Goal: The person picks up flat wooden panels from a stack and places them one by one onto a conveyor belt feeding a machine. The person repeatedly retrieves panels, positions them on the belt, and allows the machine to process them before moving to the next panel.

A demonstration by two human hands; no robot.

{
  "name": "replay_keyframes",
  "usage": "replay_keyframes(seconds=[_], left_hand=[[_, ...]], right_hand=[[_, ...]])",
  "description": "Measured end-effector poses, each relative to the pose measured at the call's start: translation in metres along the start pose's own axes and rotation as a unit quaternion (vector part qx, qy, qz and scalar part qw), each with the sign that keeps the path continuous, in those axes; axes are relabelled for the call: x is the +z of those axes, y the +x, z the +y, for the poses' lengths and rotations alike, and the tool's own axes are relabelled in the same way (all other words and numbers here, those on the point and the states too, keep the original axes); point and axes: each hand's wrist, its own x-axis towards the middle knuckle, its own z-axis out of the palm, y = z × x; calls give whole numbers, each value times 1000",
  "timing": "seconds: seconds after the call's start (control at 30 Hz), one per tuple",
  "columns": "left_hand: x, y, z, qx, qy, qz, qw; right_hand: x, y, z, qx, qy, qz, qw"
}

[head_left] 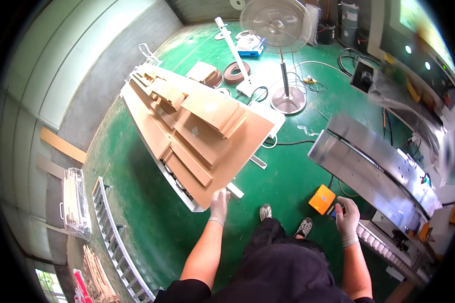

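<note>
My left hand [219, 206], in a thin whitish glove, is at the near corner of a large brown board [253, 146] on a long white-edged cart. Its fingers lie close together and partly hide one another; whether they touch the board I cannot tell. Smaller brown panels [212, 111] are stacked unevenly on the large board. My right hand [347, 217], gloved too, hangs beside an orange box [322, 199], its thumb apart from loosely bent fingers and nothing visible in it.
Right of me stands a machine with a shiny metal table [369, 161]. A pedestal fan [287, 96] stands beyond the cart, near rolls of brown edging [236, 73] and loose cables. A metal ladder [117, 247] lies at the left on the green floor [151, 212].
</note>
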Motion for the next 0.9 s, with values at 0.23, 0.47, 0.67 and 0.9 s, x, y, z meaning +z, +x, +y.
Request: replay_keyframes(seconds=[0.23, 0.47, 0.67, 0.9], left_hand=[[4, 181, 32, 49, -42, 96, 993], [-21, 275, 15, -203, 144, 157, 956], [-69, 277, 17, -201, 92, 51, 974], [6, 200, 95, -108, 407, 112, 900]], right_hand=[[29, 3, -1, -11, -183, 59, 981], [38, 2, 11, 116, -208, 11, 971], [59, 10, 0, 169, -304, 29, 937], [62, 13, 3, 198, -315, 20, 928]])
